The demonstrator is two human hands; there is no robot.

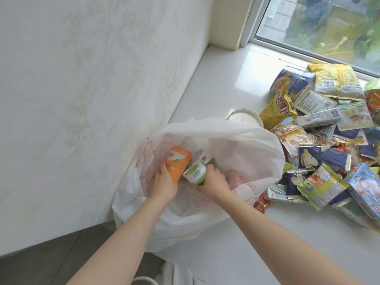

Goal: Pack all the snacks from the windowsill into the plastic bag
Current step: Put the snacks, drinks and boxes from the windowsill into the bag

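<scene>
A white plastic bag (242,153) with faint red print stands open at the left end of the windowsill (236,79). Both my hands reach into its mouth. My left hand (163,185) grips an orange cup (177,163) from below. My right hand (214,179) holds a green and white cup (195,173) that touches the orange one. A pile of snack packets (320,140) in yellow, blue and green wrappers lies on the sill to the right of the bag.
A white round tub (245,119) sits just behind the bag. A textured white wall (92,89) runs along the left. The window (329,27) lines the far edge of the sill. Grey floor (41,264) shows at the lower left.
</scene>
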